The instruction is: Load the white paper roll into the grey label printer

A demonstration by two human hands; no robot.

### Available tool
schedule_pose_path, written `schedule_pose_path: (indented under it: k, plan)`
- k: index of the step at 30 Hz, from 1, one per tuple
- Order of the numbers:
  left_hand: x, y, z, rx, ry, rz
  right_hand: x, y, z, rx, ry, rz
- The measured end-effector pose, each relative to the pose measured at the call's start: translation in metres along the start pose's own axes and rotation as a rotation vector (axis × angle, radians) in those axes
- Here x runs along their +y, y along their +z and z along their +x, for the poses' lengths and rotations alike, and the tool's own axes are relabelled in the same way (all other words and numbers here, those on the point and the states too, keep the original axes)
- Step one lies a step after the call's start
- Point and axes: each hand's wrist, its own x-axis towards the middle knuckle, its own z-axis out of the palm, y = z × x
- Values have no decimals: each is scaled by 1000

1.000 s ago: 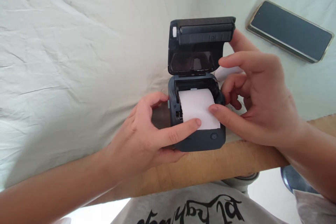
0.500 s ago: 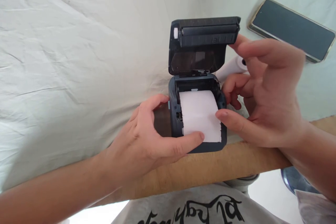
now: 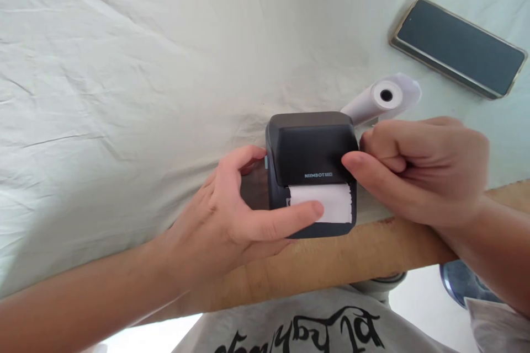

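A small black label printer [image 3: 314, 149] marked NIIMBOT sits near the table's front edge, its lid down. White paper [image 3: 337, 207] sticks out from under the lid across the front. My left hand [image 3: 244, 212] holds the printer at its left side and front, the thumb pressing on the paper. At the printer's right side is my right hand [image 3: 430, 171], fingers curled, its thumb tip on the lid's right edge. The curled fingers touch or nearly touch the printer's side.
Behind the printer lies a white paper roll [image 3: 368, 102] with a dark core. A phone [image 3: 461, 47] rests at the back right on the pale cloth [image 3: 144, 66]. The wooden table edge [image 3: 331, 259] runs along the front.
The printer's lid has swung from raised to down, covering the paper roll inside. My right hand's upper fingers have come down and curled; my left hand has hardly moved.
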Motion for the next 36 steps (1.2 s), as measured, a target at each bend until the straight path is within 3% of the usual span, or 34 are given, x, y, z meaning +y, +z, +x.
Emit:
schedule_pose_path:
  k: [2,11,21,31,36]
  plan:
    - [0,-2,6,99,81,54,-1,1,1,-38,40,6]
    - [3,-4,18,78,119,109,8,7,3,-55,89,265]
    - [5,-5,18,86,113,108,13,9,-1,-48,21,126]
    - [1,3,17,147,100,117,15,11,-1,-50,144,121]
    - [0,4,19,124,100,120,16,13,-2,-46,186,118]
